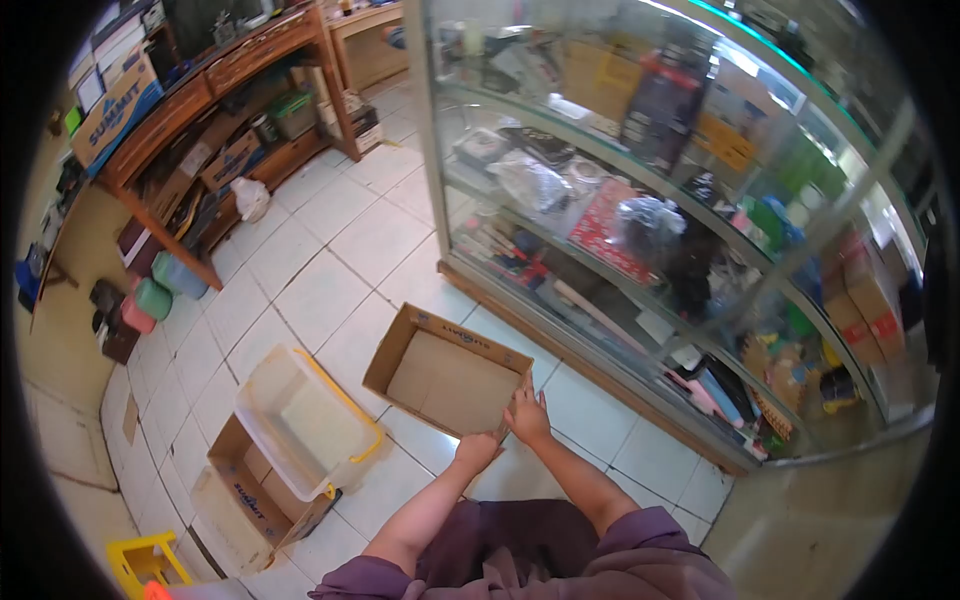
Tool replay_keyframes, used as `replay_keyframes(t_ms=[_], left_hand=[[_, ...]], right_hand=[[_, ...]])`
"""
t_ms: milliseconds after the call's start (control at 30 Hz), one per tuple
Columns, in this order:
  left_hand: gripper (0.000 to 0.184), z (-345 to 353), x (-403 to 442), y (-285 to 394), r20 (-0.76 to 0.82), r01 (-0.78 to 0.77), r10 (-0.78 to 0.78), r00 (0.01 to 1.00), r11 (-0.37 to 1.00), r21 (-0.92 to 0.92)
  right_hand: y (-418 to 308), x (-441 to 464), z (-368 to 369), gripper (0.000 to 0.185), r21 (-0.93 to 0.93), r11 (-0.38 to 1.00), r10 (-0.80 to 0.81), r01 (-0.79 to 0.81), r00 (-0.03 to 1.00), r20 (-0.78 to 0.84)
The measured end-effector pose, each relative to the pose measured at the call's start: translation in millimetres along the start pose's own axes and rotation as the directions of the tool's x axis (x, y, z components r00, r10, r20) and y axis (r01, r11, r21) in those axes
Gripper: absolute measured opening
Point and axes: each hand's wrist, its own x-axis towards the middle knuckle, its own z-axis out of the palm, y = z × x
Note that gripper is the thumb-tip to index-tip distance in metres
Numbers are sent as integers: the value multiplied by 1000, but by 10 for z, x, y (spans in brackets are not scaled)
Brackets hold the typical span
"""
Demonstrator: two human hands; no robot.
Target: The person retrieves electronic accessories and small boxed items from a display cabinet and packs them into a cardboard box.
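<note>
An open-topped cardboard box (460, 338) with blue SUMMIT lettering, upside down from here, rests on the tiled floor in front of me. Its flat brown bottom shows inside, with nothing on it. At the box's near edge, close to the right-hand corner, my left hand (478, 451) is closed on the cardboard. My right hand (527, 415) grips the short right side, fingers against the wall and pointing away from me. The undersides of both hands are hidden.
Left of the box, a clear plastic bin (369, 416) with a yellow rim lies tilted over another SUMMIT carton (250, 498). A glass display cabinet (590, 372) full of goods stands on the right. Behind is a wooden desk (180, 130); a yellow plastic object (143, 550) sits lower left.
</note>
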Motion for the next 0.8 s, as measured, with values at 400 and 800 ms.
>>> replay_keyframes(t_ms=[400,800], left_hand=[[22,245,-264,-248,243,-178,78,967,889,421],[19,825,-25,1776,403,-492,339,850,785,377]], right_hand=[[1568,-1869,-306,33,187,923,366,-336,916,-162],[2694,-3749,-895,23,268,724,685,-636,617,-386]])
